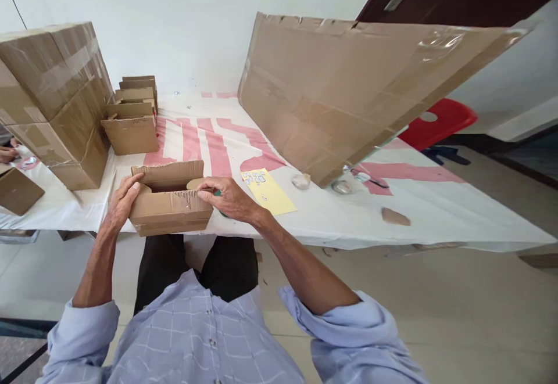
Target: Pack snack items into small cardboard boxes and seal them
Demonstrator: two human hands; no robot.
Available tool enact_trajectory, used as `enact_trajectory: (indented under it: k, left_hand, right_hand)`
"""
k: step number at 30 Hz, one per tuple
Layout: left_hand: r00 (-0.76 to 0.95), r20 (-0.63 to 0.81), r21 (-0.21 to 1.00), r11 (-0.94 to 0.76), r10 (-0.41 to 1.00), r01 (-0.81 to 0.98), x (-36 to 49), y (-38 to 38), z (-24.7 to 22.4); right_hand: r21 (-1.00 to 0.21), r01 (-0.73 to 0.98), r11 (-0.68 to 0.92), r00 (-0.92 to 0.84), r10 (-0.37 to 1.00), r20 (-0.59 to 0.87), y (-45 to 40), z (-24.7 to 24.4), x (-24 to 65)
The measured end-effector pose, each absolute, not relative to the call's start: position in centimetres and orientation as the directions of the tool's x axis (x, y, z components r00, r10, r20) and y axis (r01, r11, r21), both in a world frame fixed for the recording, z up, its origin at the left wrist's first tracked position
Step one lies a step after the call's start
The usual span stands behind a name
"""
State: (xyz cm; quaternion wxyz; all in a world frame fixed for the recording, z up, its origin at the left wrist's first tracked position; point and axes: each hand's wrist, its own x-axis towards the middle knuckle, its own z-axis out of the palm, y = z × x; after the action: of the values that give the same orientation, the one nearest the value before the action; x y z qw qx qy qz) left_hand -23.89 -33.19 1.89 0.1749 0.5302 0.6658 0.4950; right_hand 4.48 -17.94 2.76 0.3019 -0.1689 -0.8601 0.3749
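A small cardboard box (172, 210) sits at the table's front edge before me, its top flaps raised and its inside dark. My left hand (122, 199) grips the box at its left end, thumb on the near flap's corner and fingers behind. At the right end, my right hand (226, 197) pinches the upper edge of the near flap between thumb and fingers. Something small and green (218, 193) shows just behind my right hand; its kind is mostly hidden. A yellow sheet (272, 192) with printed marks lies right of that hand.
Several open boxes (131, 134) stand in a row behind, beside a tall stack of taped boxes (56, 105). A large cardboard panel (331, 88) leans at right. Tape rolls (342, 187) and a cardboard scrap (395, 216) lie nearby. Another person's hand (7, 153) shows far left.
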Motion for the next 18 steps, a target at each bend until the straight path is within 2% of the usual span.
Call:
enact_trajectory:
  k: [3, 6, 10, 13, 18]
  left_hand:
    - [-0.374, 0.247, 0.9, -0.068, 0.894, 0.431, -24.4, -33.3, 1.7]
    - [-0.364, 0.166, 0.938, -0.033, 0.916, 0.345, -24.7, -33.7, 1.9]
    - [-0.265, 0.157, 0.881, -0.013, 0.951, 0.474, -25.1, -34.8, 2.3]
    - [-0.186, 0.138, 0.815, -0.004, 0.973, 0.58, -25.4, -35.1, 2.1]
    - [-0.105, 0.163, 0.726, -0.047, 0.981, 0.686, -25.8, -35.0, 1.4]
  right_hand:
    - [-0.758, 0.051, 0.65, -0.756, 0.521, 0.396, -18.5, 3.1, 4.9]
    - [-0.707, 0.015, 0.707, -0.747, 0.478, 0.462, -19.4, 3.2, 5.8]
    - [-0.515, -0.027, 0.857, -0.739, 0.33, 0.587, -21.7, 1.8, 7.5]
    - [-0.351, 0.03, 0.936, -0.74, 0.257, 0.621, -23.6, 0.0, 8.4]
    - [-0.243, 0.112, 0.964, -0.687, 0.251, 0.682, -24.5, -2.0, 8.0]
